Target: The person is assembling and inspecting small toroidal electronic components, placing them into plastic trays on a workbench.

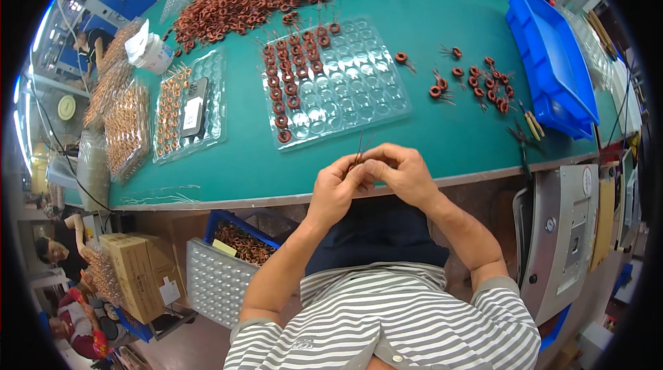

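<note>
Coil [353, 165] near table's front edge [483, 176]

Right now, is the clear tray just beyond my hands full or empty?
The clear tray is partly filled: reddish-brown rings occupy cells toward its left, while cells toward its right are bare.

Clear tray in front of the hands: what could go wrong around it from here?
The small wired part between the left hand and right hand could slip and fall, being so near the table edge. The black pliers reach that edge too, and a knock might drop them. The red-brown rings in the clear tray have wires sticking up, which a passing sleeve or finger might snag.
</note>
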Demonstrator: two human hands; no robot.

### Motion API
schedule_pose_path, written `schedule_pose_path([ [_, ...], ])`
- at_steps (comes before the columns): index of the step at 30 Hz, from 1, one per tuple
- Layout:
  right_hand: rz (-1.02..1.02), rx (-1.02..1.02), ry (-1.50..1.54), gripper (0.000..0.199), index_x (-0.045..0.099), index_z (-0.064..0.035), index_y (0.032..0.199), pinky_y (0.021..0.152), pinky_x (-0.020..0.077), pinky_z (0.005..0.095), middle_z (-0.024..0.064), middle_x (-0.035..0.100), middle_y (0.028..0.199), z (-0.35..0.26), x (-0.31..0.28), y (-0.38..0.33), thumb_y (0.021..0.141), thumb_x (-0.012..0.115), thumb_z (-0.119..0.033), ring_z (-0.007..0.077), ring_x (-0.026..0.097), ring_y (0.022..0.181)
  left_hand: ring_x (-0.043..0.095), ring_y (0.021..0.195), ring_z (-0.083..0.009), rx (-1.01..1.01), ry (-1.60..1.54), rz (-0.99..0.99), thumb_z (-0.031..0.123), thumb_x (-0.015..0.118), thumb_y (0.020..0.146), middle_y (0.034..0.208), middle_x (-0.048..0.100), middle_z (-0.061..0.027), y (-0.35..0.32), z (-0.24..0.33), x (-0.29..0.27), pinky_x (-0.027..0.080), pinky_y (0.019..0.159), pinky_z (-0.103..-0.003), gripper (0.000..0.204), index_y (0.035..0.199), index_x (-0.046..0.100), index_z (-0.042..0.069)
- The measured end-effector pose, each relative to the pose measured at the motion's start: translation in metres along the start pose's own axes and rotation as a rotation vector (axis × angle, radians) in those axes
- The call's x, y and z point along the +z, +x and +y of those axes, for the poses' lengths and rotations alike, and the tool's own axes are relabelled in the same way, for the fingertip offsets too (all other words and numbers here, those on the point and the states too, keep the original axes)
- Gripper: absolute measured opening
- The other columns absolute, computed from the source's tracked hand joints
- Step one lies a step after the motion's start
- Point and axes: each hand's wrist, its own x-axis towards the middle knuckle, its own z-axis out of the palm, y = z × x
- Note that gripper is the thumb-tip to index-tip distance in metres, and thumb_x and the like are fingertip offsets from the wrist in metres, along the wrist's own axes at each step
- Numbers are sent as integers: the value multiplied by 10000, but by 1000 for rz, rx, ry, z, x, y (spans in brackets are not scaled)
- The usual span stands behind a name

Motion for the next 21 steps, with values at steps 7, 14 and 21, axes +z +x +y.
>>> schedule_pose_path([
  [7,-90,-32,-116,228,708,24,900,614,508,281,79,694,721,-17,15,77,892,667,-201,107,631,661,623,768,-96,125,60,81,210,576,999,927,701,-50,33,14,-34,521,688,-244,300,1193,630,-13],
  [14,30,-140,-376,287,690,17,761,545,494,312,108,681,658,-24,16,170,904,625,-224,147,657,591,655,802,-161,346,491,371,51,657,903,1000,689,-103,40,13,-38,523,736,-283,322,1216,605,-4],
  [21,31,-265,-843,325,706,-7,754,747,532,498,251,666,793,22,39,253,803,533,-277,418,659,770,662,830,-277,606,742,343,-38,654,846,939,674,-157,42,2,-33,522,749,-337,195,1038,667,-7],
])
